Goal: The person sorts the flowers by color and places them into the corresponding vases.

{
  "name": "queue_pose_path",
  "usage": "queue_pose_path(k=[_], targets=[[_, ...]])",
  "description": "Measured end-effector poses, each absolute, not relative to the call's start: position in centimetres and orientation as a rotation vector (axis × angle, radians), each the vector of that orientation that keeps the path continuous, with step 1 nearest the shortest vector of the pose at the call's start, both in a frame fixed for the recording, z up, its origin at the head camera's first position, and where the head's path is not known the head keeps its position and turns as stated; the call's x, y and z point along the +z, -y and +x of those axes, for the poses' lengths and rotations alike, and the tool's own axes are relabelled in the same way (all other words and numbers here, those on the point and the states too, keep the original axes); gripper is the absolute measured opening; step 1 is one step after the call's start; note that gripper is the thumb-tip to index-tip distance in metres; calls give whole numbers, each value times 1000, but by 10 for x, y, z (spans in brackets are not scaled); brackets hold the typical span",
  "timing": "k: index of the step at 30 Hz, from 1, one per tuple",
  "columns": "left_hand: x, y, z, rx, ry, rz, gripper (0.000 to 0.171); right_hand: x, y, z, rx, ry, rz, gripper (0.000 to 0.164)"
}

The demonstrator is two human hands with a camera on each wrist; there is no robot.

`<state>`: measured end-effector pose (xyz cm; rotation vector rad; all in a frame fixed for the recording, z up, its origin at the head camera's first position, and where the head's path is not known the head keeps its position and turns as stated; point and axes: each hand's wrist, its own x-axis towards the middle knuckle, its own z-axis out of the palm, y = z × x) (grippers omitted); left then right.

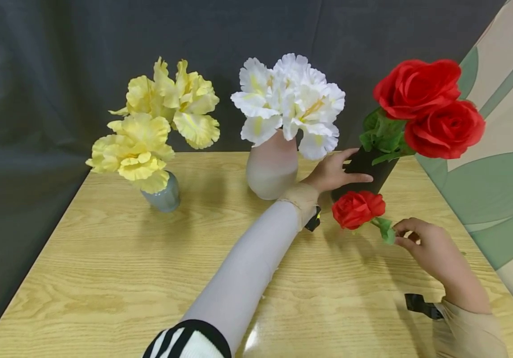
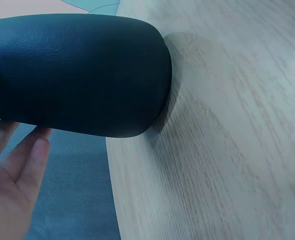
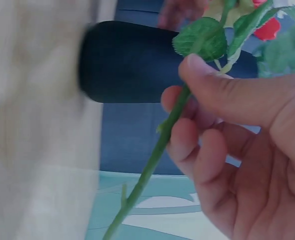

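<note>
At the right, my left hand [image 1: 334, 171] holds a black vase [image 1: 377, 163] from its left side, thumb across the front and fingers toward the back. In the left wrist view, the fingertips [image 2: 38, 146] lie along the side of the vase, whose base is near the wooden tabletop. Two large red roses [image 1: 444, 127] with green leaves rise from it. My right hand [image 1: 433, 248] pinches a single red rose [image 1: 358, 209] by its green stem [image 3: 152, 160]. The flower head points left, in front of the vase, and the stem's lower end runs out of the right wrist view.
A pink-and-cream vase [image 1: 272, 169] with white flowers [image 1: 292, 102] stands left of the black one. Farther left is a small grey-blue vase [image 1: 164, 194] with yellow flowers [image 1: 149, 144]. Dark cloth [image 1: 220, 30] hangs behind the wooden table [image 1: 104, 278]; a patterned panel [image 1: 502, 189] borders it at right.
</note>
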<state>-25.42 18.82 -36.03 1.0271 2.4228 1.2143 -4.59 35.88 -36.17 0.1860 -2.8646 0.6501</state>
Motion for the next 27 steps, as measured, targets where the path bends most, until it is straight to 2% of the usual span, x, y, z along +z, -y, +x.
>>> queue_pose_path(k=[5,8,9,15,17,21,27], targets=[[-358,-190,-254,1177,-2473,1070,78,-349,-359,-44,688,2678,170,23],[-359,-187,-254,1172,-2484,1079,72,-342,-353,-42,762,2601,116,21],[-360,-186,-254,1169,-2485,1079,71,-340,-350,-41,789,2567,105,15],[-363,-184,-249,1293,-2375,992,82,-325,-341,-39,947,2381,45,13],[-363,-187,-246,1347,-2320,942,83,-320,-343,-40,968,2336,5,19],[-363,-189,-242,1351,-2308,901,83,-314,-343,-41,976,2251,-77,14],[-362,-188,-241,1348,-2314,882,83,-307,-338,-47,994,2075,36,3]])
